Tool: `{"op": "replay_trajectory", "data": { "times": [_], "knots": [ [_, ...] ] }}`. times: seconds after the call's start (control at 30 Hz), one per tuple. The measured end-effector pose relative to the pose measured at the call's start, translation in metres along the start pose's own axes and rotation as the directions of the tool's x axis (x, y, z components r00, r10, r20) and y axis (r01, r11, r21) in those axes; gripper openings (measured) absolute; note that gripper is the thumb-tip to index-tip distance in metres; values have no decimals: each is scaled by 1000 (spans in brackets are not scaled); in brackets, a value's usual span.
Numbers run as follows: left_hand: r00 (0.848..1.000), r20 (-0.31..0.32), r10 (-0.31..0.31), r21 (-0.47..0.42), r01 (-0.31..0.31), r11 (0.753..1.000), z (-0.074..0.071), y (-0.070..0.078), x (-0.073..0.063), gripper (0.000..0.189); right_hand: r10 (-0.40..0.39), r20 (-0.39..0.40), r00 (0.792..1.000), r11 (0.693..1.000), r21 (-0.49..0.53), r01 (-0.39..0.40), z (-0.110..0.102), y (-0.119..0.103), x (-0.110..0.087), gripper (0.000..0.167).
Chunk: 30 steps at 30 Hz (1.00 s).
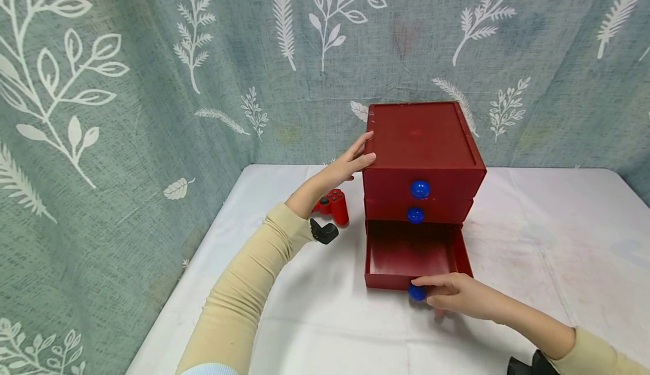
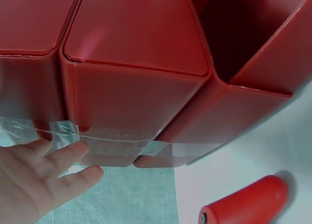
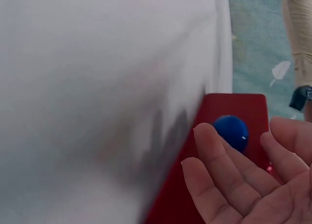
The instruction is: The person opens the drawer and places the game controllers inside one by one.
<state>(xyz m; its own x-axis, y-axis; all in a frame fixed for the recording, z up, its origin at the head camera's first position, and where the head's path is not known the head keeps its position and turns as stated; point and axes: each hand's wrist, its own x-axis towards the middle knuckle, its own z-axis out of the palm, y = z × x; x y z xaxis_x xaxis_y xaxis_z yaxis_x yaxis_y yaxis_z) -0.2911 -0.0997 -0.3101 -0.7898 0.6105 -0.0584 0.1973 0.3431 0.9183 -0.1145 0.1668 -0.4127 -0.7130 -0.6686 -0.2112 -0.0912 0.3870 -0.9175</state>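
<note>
A red three-drawer cabinet [image 1: 424,138] stands on the table, its lowest drawer [image 1: 411,251] pulled out and the red floor of that drawer visible. The upper two drawers, with blue knobs [image 1: 420,189], are closed. My left hand [image 1: 350,163] rests against the cabinet's upper left side, fingers extended; in the left wrist view that hand [image 2: 34,180] is beside the taped rear edge. At the front, my right hand [image 1: 464,295] has its fingertips at the lowest drawer's blue knob [image 1: 417,292]. The right wrist view shows this hand [image 3: 253,190] with loosely spread fingers partly hiding the knob [image 3: 231,132].
A red game controller [image 1: 339,208] lies on the white tablecloth [image 1: 325,318], left of the cabinet and below my left forearm. Behind the table hangs a green curtain [image 1: 304,115] with white leaf patterns. Black wrist devices [image 1: 323,232] sit at both sleeves.
</note>
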Motion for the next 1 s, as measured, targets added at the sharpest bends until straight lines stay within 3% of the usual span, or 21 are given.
{"op": "replay_trajectory", "data": {
  "times": [0.33,1.0],
  "knots": [
    [1000,-5,0,7,0,1000,0,-1,1,58,-76,3,997,997,11,76,-25,-22,-6,46],
    [1000,-10,-9,3,9,1000,0,-1,0,57,-139,-124,982,984,-130,123,-69,-78,-14,46]
  ]
}}
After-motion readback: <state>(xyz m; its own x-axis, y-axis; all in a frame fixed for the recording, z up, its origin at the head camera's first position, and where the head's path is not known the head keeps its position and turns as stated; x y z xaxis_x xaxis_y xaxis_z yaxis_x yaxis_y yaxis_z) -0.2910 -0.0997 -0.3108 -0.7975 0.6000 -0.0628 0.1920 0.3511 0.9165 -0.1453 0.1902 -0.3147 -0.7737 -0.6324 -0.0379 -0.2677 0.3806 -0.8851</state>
